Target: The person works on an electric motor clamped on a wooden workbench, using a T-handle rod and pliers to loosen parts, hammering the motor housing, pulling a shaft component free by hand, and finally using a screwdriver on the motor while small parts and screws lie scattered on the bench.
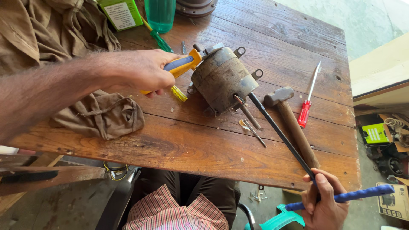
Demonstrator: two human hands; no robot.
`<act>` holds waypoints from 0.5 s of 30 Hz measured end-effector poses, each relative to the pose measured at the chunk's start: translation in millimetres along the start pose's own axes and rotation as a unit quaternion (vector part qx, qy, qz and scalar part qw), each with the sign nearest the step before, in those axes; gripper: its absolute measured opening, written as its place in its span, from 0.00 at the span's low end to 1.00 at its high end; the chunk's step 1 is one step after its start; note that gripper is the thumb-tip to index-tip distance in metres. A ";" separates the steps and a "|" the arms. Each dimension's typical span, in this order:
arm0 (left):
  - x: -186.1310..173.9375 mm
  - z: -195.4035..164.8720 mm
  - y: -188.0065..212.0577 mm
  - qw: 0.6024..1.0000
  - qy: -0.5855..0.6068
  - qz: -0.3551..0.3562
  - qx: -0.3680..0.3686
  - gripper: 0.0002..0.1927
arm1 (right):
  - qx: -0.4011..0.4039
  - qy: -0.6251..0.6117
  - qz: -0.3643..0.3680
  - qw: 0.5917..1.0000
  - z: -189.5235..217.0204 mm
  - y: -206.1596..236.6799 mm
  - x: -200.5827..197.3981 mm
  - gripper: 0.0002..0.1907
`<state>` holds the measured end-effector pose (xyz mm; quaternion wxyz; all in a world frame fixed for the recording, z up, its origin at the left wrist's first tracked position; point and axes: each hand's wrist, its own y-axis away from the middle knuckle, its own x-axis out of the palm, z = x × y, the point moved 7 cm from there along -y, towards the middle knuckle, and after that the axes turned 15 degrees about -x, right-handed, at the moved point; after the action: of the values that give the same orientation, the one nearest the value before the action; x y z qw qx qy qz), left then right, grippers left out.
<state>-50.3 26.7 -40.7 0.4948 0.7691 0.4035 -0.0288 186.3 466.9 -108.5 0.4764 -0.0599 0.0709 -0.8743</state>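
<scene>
Gripping a yellow-handled tool (184, 64), left hand (142, 70) presses it against the motor housing (221, 79) just beyond its fingers; right hand (326, 202) is closed around a blue-handled rod (281, 136) reaching that motor.

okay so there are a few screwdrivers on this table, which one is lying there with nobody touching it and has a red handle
The red-handled screwdriver, lying free right of the hammer. The yellow-and-grey one is in the left hand; the long blue-handled one is in the right hand.

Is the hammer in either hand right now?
No: the hammer lies on the table, untouched, beside the long rod held by the right hand.
</scene>
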 end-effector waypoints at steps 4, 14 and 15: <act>1.1 -2.3 -3.0 0.995 -0.093 -0.036 0.004 0.12 | -0.009 0.006 -0.009 1.000 0.1 -1.0 1.5 0.11; 6.3 -1.1 -9.1 0.996 -0.035 -0.033 -0.075 0.17 | 0.030 -0.009 0.013 0.999 1.6 -4.2 -3.1 0.16; 7.9 -0.1 -8.8 0.996 0.018 -0.029 -0.086 0.16 | 0.026 -0.003 0.011 1.000 2.1 -4.5 -2.9 0.16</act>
<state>-50.8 33.1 -50.6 0.5511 0.7121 0.4350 0.0055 184.6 471.6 -105.7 0.4874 -0.0493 0.0469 -0.8705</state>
